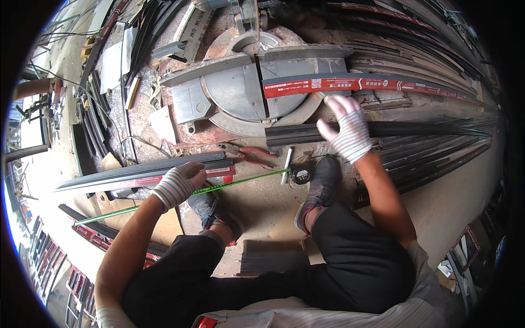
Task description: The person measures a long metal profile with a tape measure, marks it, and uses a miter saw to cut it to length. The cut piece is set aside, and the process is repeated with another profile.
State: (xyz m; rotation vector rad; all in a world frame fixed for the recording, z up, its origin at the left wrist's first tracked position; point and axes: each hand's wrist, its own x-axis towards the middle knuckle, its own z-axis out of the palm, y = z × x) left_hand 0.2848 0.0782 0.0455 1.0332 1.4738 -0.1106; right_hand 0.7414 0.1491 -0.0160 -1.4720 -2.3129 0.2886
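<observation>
My right hand, in a striped knitted glove, is open, with thumb and fingers apart and nothing held. It hovers between a grey profile with red film, lying across the mitre saw's table, and a black profile nearer me. My left hand, gloved alike, is loosely open by the end of several dark profiles. A green tape measure blade runs out under it from a black tape case near my right shoe. Pliers with red handles lie between my hands.
A white marker-like stick lies beside the tape case. Long profiles crowd the far right, and more dark strips lie near right. Offcuts and a cable clutter the left. My shoes stand close to the tools.
</observation>
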